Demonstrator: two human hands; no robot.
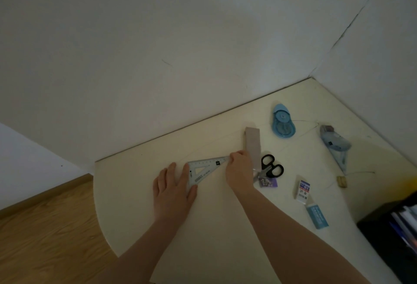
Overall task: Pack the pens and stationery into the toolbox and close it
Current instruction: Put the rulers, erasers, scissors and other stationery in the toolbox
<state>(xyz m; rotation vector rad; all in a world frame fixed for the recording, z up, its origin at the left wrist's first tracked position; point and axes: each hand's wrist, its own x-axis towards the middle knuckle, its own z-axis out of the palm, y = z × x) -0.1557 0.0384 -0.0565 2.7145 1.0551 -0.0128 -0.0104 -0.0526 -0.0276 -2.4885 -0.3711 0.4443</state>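
Left hand (173,190) lies flat, fingers spread, pressing the near corner of the clear set square (206,170) on the bench (140,195). Right hand (240,170) has its fingers pinched on the far tip. Scissors (269,168) sit just right of them; the toolbox (388,238) is well apart.

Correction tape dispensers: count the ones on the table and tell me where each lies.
2. A round blue dispenser lies near the back wall, beyond the scissors. A longer pale blue dispenser lies to its right, near the side wall. Others may be hidden in the dark box.
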